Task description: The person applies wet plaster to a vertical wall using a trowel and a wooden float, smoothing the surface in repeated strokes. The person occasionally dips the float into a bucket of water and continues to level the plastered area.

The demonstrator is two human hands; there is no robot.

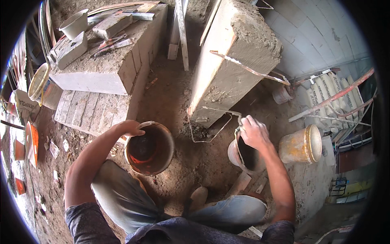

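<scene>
My left hand [131,129] grips the rim of a round bucket [168,150], thumb over the edge; its dark, hollow interior shows reddish patches low down. My right hand [254,132] has its fingers curled at the top of a second, tilted grey bucket [235,156]; what exactly they hold is unclear. Behind that bucket, a bent metal rod [215,110] juts from the foot of a rough, mortar-coated column [227,73]. My knees are bent either side, below the two buckets.
A stack of pale blocks [93,81] at upper left carries a white bucket [73,26] and tools. At right lie a stained bucket [296,144], white sacks [325,95] and metal bars [333,97]. Orange containers [31,142] stand far left on rubble-strewn ground.
</scene>
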